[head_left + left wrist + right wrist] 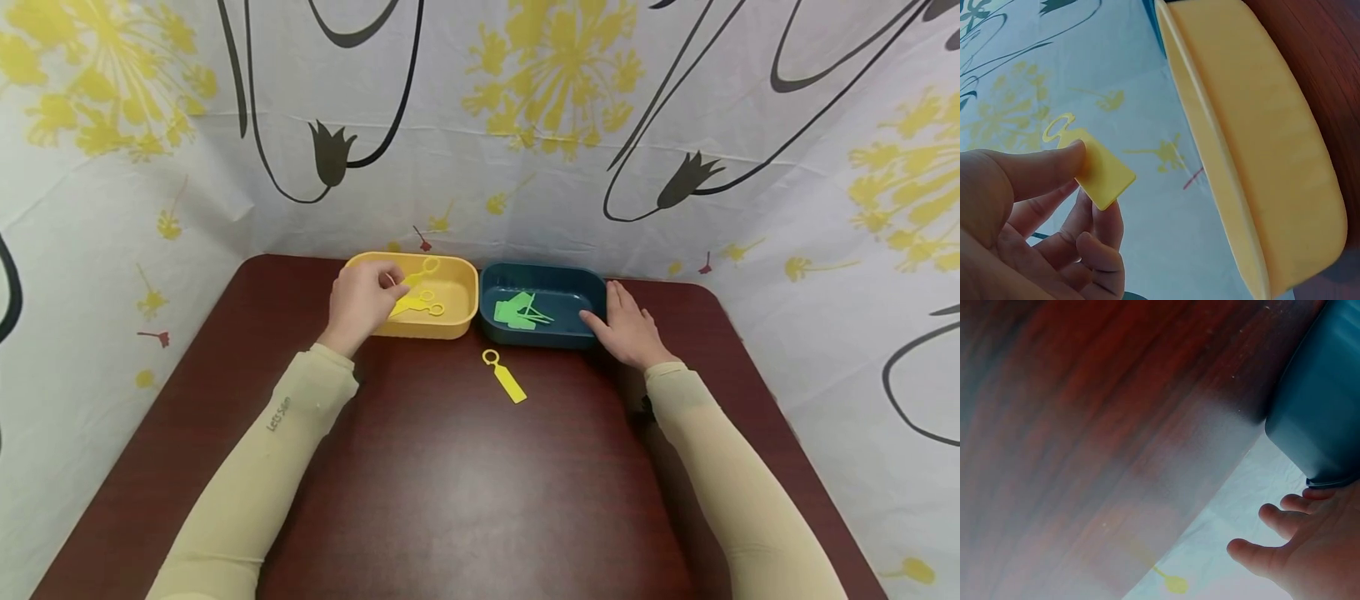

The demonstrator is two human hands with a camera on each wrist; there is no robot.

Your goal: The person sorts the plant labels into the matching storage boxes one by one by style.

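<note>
My left hand (362, 302) is over the left side of the yellow bin (427, 331). Between thumb and fingers it pinches a flat yellow tag (1109, 172) with a ring at one end, clearest in the left wrist view. More yellow ringed tags (411, 304) lie in that bin, partly hidden by the hand. My right hand (632, 332) rests against the right end of the dark teal bin (547, 340), fingers extended and thumb at the rim. Green tags (516, 310) lie in a loose pile inside the teal bin.
A single yellow ringed tag (510, 383) lies on the dark red-brown table (465, 500), in front of the bins. Both bins stand side by side at the table's back edge. Behind them hangs a white patterned cloth (450, 167), which also runs along both sides.
</note>
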